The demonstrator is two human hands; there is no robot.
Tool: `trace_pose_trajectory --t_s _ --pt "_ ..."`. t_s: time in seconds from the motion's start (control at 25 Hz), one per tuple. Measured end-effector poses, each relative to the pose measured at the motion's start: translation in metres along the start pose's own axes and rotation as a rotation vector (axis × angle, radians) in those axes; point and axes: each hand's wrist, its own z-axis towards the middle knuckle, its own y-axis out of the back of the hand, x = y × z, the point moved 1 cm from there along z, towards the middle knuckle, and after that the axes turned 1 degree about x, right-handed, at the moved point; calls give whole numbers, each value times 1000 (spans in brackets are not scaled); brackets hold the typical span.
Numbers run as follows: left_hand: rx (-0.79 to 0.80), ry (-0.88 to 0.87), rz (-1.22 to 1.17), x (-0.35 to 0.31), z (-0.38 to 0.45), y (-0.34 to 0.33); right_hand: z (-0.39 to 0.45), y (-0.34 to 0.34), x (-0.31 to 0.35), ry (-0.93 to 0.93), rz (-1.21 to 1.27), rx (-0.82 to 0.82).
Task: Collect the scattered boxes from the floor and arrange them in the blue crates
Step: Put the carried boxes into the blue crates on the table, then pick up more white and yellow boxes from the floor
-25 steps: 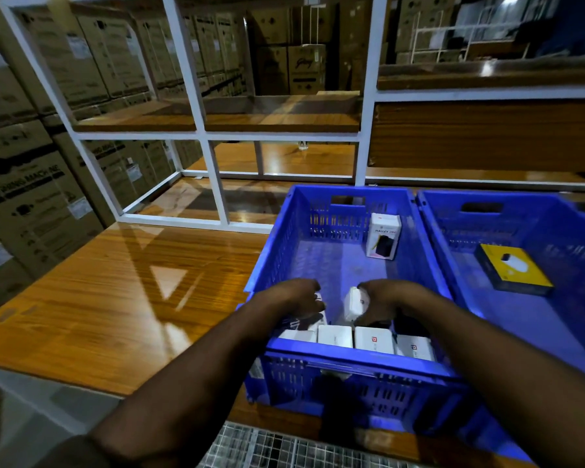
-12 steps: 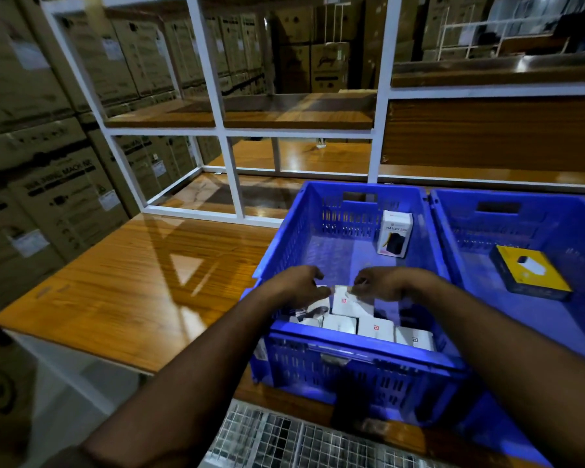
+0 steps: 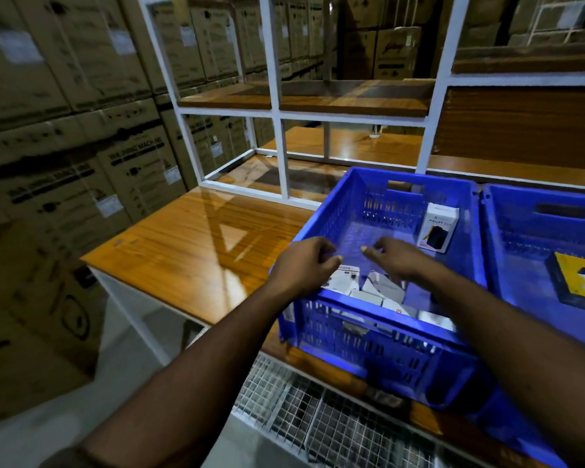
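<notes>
On the shiny wooden table (image 3: 196, 251), I am seeing my left hand (image 3: 304, 265) and right hand (image 3: 394, 261) hovering loose and empty above small white boxes (image 3: 379, 288) in the blue plastic crate (image 3: 385, 336).

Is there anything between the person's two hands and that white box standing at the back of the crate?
In the head view, only bare blue crate floor lies between the hands and the upright white box. The other small boxes sit nearer, below the hands.

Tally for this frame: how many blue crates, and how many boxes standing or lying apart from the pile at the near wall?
Blue crates: 2, left crate and right crate
White upright box: 1
Yellow-topped box: 1
Total: 4
The white boxes piled at the near wall are blurred and partly hidden, so left uncounted.
</notes>
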Motion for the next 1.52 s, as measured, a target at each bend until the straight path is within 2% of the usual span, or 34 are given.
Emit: trace_pose_trajectory --t_s 0.2,0.32,0.44,0.64,0.8,1.0,1.16,1.36,1.52 --pt "-289 45 -195 21 -38 38 -14 -5 76 273 212 -352" --pt "-378 114 -167 45 -69 70 -30 -25 130 476 299 -401" --pt "-426 215 -124 93 -115 100 -58 -68 190 616 273 -396" --pt "-609 454 -168 189 -236 143 -122 -177 289 732 195 -205" --pt "-783 660 -200 259 -368 171 -197 -285 370 846 193 2" --pt "-908 936 -188 313 -529 192 -293 -399 452 969 170 244" --pt "-1065 1169 -236 327 -648 191 -369 -475 492 1115 78 484" --pt "-1134 1442 -273 319 -761 179 -443 -551 525 1329 -38 724" --pt "-1365 1663 -222 291 -837 171 -505 -591 549 1485 -101 948"
